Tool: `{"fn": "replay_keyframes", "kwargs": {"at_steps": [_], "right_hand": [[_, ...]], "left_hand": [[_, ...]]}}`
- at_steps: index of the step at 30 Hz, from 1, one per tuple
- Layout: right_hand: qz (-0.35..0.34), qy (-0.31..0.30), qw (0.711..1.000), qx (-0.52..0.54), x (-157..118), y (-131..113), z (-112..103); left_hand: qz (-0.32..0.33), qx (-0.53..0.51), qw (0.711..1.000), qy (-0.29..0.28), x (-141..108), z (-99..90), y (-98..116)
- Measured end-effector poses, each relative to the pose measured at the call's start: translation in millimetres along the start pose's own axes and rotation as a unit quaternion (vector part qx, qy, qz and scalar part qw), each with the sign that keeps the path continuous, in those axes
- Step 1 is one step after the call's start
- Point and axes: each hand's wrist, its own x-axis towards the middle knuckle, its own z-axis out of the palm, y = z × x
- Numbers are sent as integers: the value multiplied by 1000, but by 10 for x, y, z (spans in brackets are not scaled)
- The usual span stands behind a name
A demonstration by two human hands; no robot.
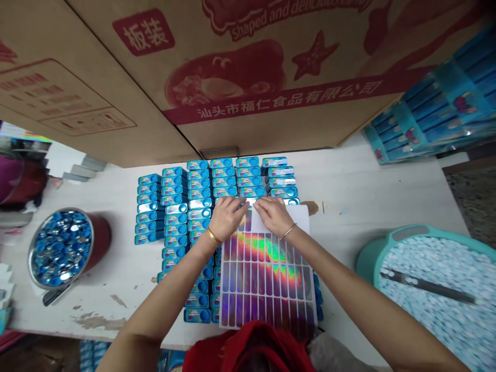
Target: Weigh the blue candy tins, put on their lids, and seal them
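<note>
My left hand [229, 216] and my right hand [274, 214] come together over rows of small blue tins [223, 182]. The fingers of both are closed, fingertips almost meeting at a small shiny strip, which looks like a holographic sticker, on the top of one tin. Beneath my hands and forearms a sheet of holographic stickers [267, 279] lies across the tins. Its upper part shows bare white backing around my right hand. Several tins in the right-hand column carry a shiny strip on top.
Large cardboard boxes [248, 124] stand behind the tins. At left sits a metal pot [104, 232] full of small blue and silver pieces. A teal basket [368, 258] of pale pieces, with a dark strip across it, is at right. Packed blue boxes [434, 108] lie back right.
</note>
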Motion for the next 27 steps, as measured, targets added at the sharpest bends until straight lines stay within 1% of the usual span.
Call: {"fn": "replay_keyframes", "kwargs": {"at_steps": [3, 5, 8, 10, 13, 15, 17, 18, 19, 20, 21, 22, 24, 25, 26, 27], "right_hand": [[28, -2, 999, 22, 46, 5, 49], [41, -3, 999, 31, 84, -30, 76], [40, -6, 999, 34, 146, -116, 104], [36, -6, 999, 36, 182, -172, 120], [30, -11, 999, 41, 214, -226, 160], [29, -9, 999, 40, 228, -232, 211], [42, -4, 999, 31, 244, -217, 277], [51, -4, 998, 26, 250, -204, 311], [59, -3, 998, 22, 254, -190, 339], [63, 2, 998, 22, 251, -179, 359], [59, 17, 998, 31, 240, -175, 366], [49, 42, 997, 51, 219, -178, 360], [24, 107, 985, 130, 142, -217, 309], [16, 133, 974, 185, 90, -251, 271], [18, 146, 959, 241, 33, -291, 231], [34, 148, 944, 293, -25, -334, 192]], "left_hand": [[5, -3, 1000, 15, -47, 56, -9], [18, -1, 1000, 18, -85, 54, -38], [35, 1, 999, 27, -140, -10, -95], [36, -5, 999, 29, -171, -71, -125], [18, -18, 999, 29, -225, -134, -126], [-3, -37, 999, 34, -290, -146, -80], [-28, -81, 995, 44, -379, -149, 6], [-45, -114, 991, 57, -425, -155, 61], [-73, -152, 982, 82, -465, -165, 119], [-116, -195, 966, 122, -493, -182, 178], [-170, -243, 939, 175, -504, -203, 234], [-229, -294, 899, 231, -495, -226, 283], [-325, -395, 797, 321, -419, -266, 358], [-352, -438, 751, 346, -358, -277, 384], [-367, -476, 714, 359, -288, -279, 404], [-374, -506, 686, 364, -216, -270, 420]]}}
